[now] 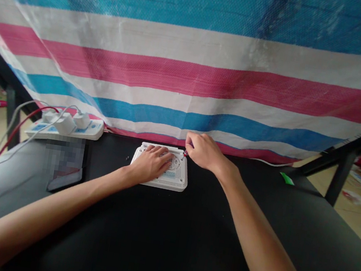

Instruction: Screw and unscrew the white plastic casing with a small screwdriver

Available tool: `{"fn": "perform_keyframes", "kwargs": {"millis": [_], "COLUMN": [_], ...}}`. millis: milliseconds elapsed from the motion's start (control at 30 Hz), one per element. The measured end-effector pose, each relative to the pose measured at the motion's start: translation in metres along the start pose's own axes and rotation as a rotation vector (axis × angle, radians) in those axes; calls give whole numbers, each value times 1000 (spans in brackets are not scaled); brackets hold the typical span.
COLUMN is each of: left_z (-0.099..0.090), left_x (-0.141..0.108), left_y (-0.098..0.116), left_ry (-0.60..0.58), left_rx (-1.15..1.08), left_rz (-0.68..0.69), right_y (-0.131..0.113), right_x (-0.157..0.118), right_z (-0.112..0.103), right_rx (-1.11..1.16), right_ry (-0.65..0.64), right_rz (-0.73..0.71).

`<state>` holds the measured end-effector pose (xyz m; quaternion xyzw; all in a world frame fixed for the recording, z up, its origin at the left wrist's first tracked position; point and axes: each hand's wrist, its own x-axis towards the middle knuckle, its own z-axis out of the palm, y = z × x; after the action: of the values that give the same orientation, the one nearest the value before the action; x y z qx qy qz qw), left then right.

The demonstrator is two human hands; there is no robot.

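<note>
A white router-like device (180, 171) lies on the black table, its vented underside with a label and screw holes facing up. Across its left and middle part rests my left hand (152, 164), palm down with fingers spread, covering much of the surface. At the device's far right corner, my right hand (203, 150) is closed around a small screwdriver (185, 153). Only a reddish bit of the handle and the short shaft show below my fist, pointing down at the corner; most of the handle is hidden.
Left of the device, small dark bits, perhaps screws (127, 158), lie on the table (164, 242). A white power strip (94, 131) with plugs and cables stands at the back left, near a phone (65, 179). A green scrap (286, 178) lies right. Behind hangs a striped sheet (189, 78).
</note>
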<state>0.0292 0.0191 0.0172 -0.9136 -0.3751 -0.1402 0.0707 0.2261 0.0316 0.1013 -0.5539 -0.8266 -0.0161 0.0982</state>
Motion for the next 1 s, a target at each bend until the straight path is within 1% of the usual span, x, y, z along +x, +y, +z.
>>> {"fn": "perform_keyframes", "kwargs": {"millis": [167,300,400,467,567,733,900,1000], "left_z": [0,0,1,2,2,1,1,2], "left_x": [0,0,1,1,0,0,0,0], "left_y": [0,-1,-2,-3,-2,-2,-3,-3], "left_ry": [-2,-7,-22,-20,-12,-10,-6,0], "left_rx": [2,-13,-29,-38,-36,-25,-34,-45], "left_rz": [9,9,15,17,13,11,25,20], "right_y": [-2,0,4,5,6,7,5,3], "right_x": [-1,-2,-2,-1,0,0,-2,-1], "right_z": [-2,-2,-2,-1,1,2,-4,-4], "right_rx": [-1,-21,-9,4,22,34,72,76], "right_ry": [-17,-5,-18,-22,4,18,-12,-24], "right_rz": [25,55,37,-1,-47,14,-36,-48]}}
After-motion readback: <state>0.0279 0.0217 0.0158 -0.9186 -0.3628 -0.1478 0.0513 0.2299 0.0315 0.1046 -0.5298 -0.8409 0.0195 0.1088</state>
